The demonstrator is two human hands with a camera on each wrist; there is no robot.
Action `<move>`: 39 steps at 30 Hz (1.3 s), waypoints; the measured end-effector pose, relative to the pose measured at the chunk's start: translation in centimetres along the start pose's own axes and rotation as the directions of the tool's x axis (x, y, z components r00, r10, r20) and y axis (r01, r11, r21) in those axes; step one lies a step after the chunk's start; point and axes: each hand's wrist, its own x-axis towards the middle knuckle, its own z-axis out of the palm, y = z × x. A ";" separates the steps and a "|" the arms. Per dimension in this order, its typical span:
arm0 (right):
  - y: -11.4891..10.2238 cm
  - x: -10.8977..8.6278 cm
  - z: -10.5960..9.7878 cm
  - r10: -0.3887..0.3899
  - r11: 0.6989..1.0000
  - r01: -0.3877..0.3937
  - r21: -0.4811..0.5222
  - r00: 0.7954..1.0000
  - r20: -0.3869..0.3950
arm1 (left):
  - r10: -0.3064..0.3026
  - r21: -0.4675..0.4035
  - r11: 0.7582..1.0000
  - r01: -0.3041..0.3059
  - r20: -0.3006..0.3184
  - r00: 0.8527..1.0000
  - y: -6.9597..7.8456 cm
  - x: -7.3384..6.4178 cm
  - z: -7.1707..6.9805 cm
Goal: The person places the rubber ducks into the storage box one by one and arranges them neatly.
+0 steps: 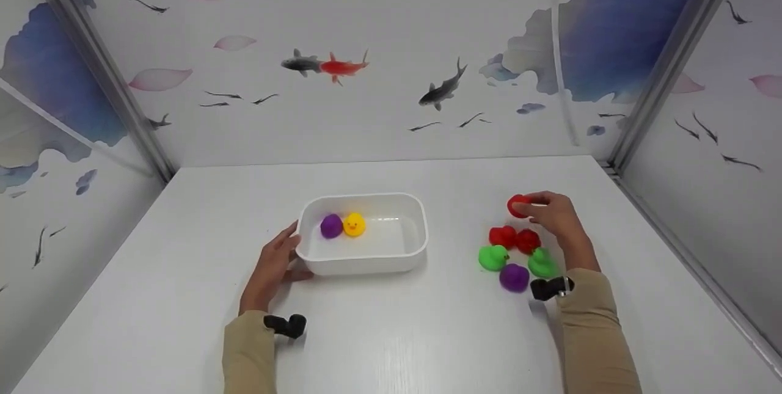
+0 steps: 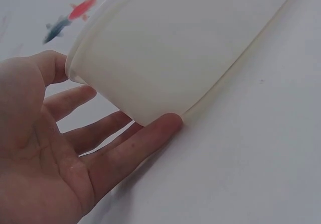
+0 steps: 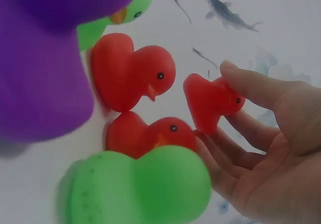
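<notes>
A white plastic container (image 1: 366, 266) stands on the table with a purple toy duck (image 1: 332, 226) and a yellow toy duck (image 1: 354, 224) inside. My left hand (image 1: 278, 259) holds its left end, fingers at the side and rim, thumb near the front bottom corner. On the right, my right hand (image 1: 555, 214) pinches a red toy duck (image 3: 205, 101) between thumb and fingers. Below that hand sit two more red ducks (image 1: 503, 236), two green ducks (image 1: 493, 258) and a purple duck (image 1: 514, 278). The purple one looms large in the right wrist view.
The white table (image 1: 391, 333) is bounded by a printed back wall (image 1: 391, 125) and side walls with metal corner posts (image 1: 663, 46). Bare tabletop lies between the container and the duck group.
</notes>
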 end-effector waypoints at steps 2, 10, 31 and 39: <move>-0.6 -0.3 0.0 0.004 1.000 -0.004 0.009 1.000 0.000 | -0.007 0.006 1.000 0.007 -0.003 1.000 0.0 0.0 0.1; -2.7 -1.4 0.4 -0.059 0.998 0.059 0.021 0.998 0.005 | -0.013 0.011 1.000 0.014 -0.014 1.000 0.0 0.2 0.1; -5.5 -2.3 3.3 -0.062 0.998 0.063 -0.018 0.997 0.041 | -0.028 0.050 0.998 0.028 -0.009 1.000 -0.1 0.1 -0.1; -6.8 -2.3 4.9 -0.059 0.998 0.060 -0.020 0.996 0.059 | -0.020 0.011 1.000 0.020 -0.001 1.000 0.2 -0.1 0.0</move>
